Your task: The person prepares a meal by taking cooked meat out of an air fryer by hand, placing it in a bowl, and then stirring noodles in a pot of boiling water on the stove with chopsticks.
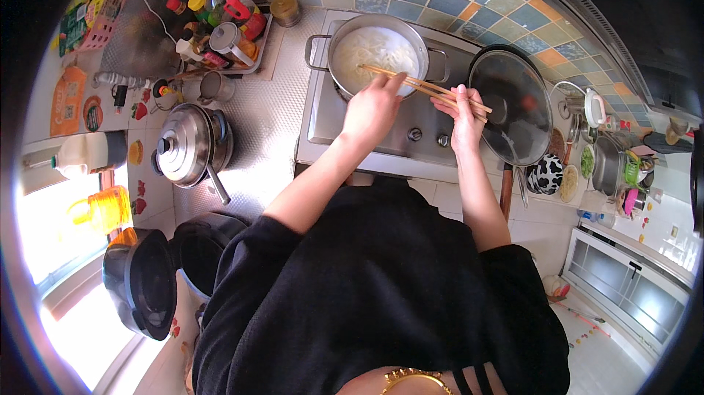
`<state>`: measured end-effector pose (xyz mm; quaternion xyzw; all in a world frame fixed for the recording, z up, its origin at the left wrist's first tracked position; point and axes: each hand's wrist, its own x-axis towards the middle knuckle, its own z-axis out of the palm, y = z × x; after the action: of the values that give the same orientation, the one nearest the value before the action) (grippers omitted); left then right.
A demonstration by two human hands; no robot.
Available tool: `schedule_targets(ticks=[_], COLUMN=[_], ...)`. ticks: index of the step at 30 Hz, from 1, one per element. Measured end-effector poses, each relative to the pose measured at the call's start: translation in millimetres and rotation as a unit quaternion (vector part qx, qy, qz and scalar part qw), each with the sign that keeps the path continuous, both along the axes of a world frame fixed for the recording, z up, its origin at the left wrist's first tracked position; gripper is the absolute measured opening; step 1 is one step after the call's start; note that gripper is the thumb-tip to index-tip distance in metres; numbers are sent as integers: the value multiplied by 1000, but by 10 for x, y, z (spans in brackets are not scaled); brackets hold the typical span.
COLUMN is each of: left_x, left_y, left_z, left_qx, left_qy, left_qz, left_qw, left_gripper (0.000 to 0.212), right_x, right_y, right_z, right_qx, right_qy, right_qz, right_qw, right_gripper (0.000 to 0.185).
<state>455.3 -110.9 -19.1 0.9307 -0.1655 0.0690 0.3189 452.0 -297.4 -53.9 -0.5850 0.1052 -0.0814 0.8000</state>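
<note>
A steel two-handled pot (378, 16) stands on the left side of the gas stove (379, 146), with pale noodles (379, 54) in cloudy liquid. Long wooden chopsticks (429, 87) slant over the pot's rim, their tips at the noodles. My left hand (375, 106) is at the pot's near rim, its fingertips on the chopsticks' middle part. Around their rear ends, my right hand (463, 114) has its fingers and thumb closed. Right of it, a glass lid (509, 103) covers a dark pan with a wooden handle (506, 191).
At the left stand a lidded steel pot (184, 144), a glass cup (214, 87) and a tray (258, 62) of bottles and jars. Cow-patterned bowls (544, 174), a plate of chopped greens (587, 161) and a steel basin (608, 161) lie right. The range hood (599, 26) overhangs the stove.
</note>
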Motion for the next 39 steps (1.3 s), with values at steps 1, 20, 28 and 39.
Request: schedule_targets(ticks=[1,20,28,39], left_x=[93,429,429,-12], left_y=[-111,-375,-300,-338], left_z=[-32,-284,-278,127], left_qx=[0,136,105,100], left_qy=[-2,10,-5,-46], left_qz=[3,-35,-13,16], left_qw=[1000,990,994,994], left_gripper=[38,8,7,53], right_x=[0,59,68,17], right_y=[13,106,149,83], right_z=[-4,146,217,314], right_qx=[-2,-88,-143,-168], right_qy=[1,-55,-85,-95], right_qz=[-8,26,57,49], right_qw=[1000,994,984,980], right_gripper=[22,20,19,17])
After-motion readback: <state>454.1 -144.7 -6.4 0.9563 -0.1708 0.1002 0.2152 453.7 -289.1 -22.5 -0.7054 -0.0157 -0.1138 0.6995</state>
